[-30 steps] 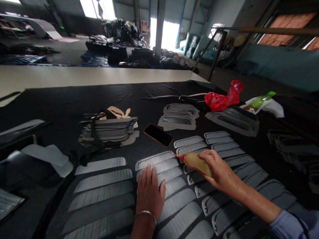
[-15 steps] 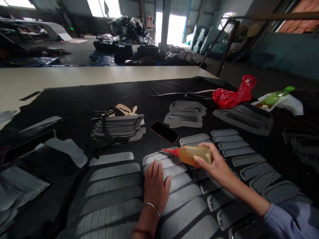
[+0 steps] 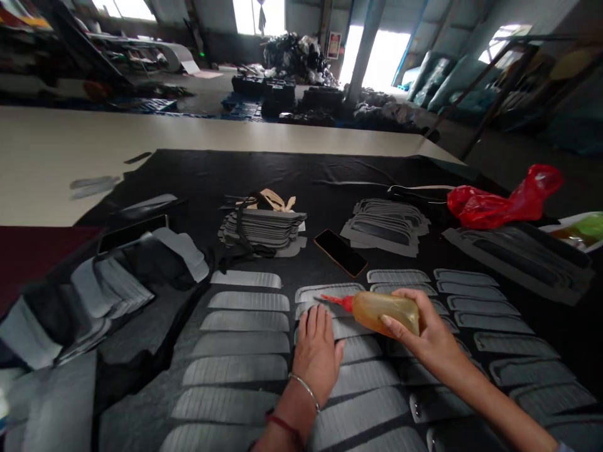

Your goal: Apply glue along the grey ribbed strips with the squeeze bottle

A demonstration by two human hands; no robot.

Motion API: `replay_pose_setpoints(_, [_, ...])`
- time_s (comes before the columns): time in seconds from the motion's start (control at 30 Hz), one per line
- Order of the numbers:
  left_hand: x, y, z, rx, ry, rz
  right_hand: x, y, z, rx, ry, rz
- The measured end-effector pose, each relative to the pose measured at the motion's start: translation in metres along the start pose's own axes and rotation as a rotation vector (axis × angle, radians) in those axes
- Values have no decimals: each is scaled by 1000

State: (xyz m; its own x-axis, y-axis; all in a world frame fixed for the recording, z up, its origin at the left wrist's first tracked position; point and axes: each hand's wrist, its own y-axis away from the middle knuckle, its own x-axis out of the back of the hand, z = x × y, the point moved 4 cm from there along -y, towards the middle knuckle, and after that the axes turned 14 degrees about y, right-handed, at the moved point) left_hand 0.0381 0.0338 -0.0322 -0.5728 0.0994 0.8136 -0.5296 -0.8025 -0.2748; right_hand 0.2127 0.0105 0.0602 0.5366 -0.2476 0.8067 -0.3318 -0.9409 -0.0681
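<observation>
My right hand [image 3: 421, 323] is wrapped round a glue bottle [image 3: 384, 312], a soft squeeze bottle of amber liquid. Its red nozzle points left, and the tip is over the upper pieces of the middle column, just above my left fingertips. My left hand [image 3: 316, 351] lies flat with fingers stretched out on the grey strips there. The top grey strip [image 3: 308, 292] of that column has a shiny line along its edge. Plain grey strips [image 3: 238, 344] form a column to the left. Strips with shiny outlines [image 3: 478, 306] lie in columns to the right.
Beyond the strips lie a phone [image 3: 340, 252], a tied stack of dark pieces [image 3: 264, 229] and another fanned stack [image 3: 389, 226]. A red plastic bag [image 3: 504, 201] is at the right. Loose grey pieces [image 3: 120, 285] lie at the left on black cloth [image 3: 264, 169].
The view has swung left, so everything sits further right. The nozzle tip has moved from the top strip's far edge toward its near side, and the shiny line there is longer.
</observation>
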Motion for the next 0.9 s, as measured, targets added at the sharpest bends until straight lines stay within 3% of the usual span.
replay_pose_setpoints(0.23, [-10, 20, 7, 67, 55, -18, -22, 1, -11, 162, 78, -48])
replay_pose_setpoints(0.5, [-11, 20, 5, 84, 91, -65, -36, 1, -28, 409, 206, -68])
replay_pose_setpoints(0.9, [-11, 19, 5, 89, 118, -43, -41, -1, -38, 525, 236, -51])
